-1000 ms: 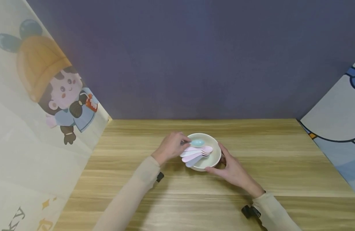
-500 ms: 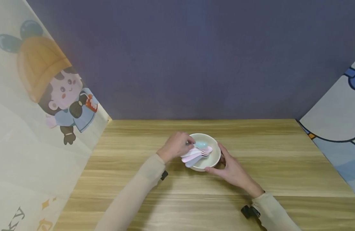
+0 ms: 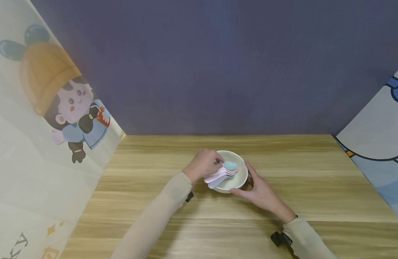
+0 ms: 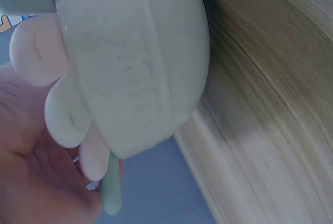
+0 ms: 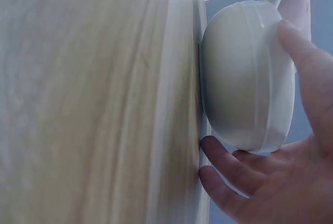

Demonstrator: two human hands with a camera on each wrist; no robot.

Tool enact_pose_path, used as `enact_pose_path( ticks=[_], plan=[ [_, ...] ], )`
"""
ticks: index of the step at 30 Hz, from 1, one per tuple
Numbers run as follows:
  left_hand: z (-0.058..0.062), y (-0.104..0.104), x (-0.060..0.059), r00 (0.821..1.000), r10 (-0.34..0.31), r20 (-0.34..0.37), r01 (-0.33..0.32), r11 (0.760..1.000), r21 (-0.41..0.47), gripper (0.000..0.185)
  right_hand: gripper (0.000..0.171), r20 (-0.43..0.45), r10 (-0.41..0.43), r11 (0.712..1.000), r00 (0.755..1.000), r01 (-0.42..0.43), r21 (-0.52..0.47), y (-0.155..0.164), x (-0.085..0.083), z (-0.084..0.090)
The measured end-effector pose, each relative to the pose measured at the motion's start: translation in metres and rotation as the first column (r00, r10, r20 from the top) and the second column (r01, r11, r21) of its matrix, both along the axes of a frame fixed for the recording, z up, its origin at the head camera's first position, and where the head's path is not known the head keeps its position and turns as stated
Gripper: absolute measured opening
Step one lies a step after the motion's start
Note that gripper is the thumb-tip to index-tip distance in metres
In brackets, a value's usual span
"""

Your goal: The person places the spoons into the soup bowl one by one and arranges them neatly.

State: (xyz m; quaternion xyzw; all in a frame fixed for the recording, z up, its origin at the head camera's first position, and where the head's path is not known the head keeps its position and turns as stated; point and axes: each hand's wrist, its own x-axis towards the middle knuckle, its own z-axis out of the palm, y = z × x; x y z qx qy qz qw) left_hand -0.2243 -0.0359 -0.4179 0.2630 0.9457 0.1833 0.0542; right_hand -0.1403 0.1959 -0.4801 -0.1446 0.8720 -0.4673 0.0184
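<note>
Now blue spoon (image 3: 230,165) lowered onto pink spoons (image 3: 223,172), bowl (image 3: 239,178) unmoved

Soft, even light fills the head view, with faint shadows under both sleeves on the bench (image 3: 283,172). Both wrist views are washed out and hazy; the bowl (image 4: 130,62) sits so close that it blurs, and the wood grain smears toward the frame edges.

surface: wooden table (image 3: 315,187) | on it: cream bowl (image 3: 238,180) | position: centre
</note>
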Motion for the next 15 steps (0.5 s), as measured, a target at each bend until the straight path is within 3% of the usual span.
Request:
enact_pose_path(
  ticks=[15],
  plan=[
    [-0.0005,-0.0030,0.0024,1.000,0.011,0.002,-0.011,0.999,0.035,0.024,0.119,0.010,-0.010,1.000,1.000,0.010,-0.003,0.0000,-0.0001,-0.0004]
  ],
)
